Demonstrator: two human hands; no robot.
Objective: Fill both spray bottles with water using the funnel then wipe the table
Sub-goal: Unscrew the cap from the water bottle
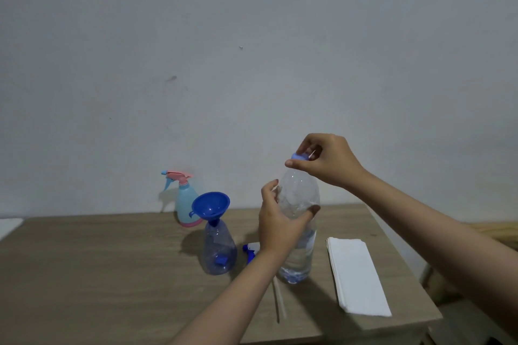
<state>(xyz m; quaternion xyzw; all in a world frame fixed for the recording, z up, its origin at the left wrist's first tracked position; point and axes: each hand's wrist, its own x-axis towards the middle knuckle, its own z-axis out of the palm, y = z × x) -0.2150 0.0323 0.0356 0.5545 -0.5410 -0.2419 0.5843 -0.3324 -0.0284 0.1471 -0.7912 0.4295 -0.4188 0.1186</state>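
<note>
Our left hand (276, 221) wraps the upper body of the clear water bottle (298, 232), thumb on the near side, fingers curled round the far side, w/ a fingertip showing at the bottle's right edge. Left forearm comes up from the bottom centre, tilted right. Our right hand (322, 159) sits above, fingers & thumb pinching the blue cap (299, 156) at the bottle's top; wrist bent down, forearm running off to the lower right. We can't tell whether the cap is on the thread or just off it. The bottle stands upright on the table (98, 274), partly filled w/ water.

Just left of it stands the clear blue-tinted spray bottle (219, 249), head off, w/ the blue funnel (210, 204) seated in its neck. Between the two bottles, partly hidden by our left wrist, lies the blue & white spray head (250, 251); its white tube (280, 300) shows on the table nearer to us. Behind the funnel, near the wall, stands the light blue & pink spray bottle (186, 202), trigger head on. Right of the water bottle lies a folded stack of white paper towel (356, 274), flat, apart from the bottle.
</note>
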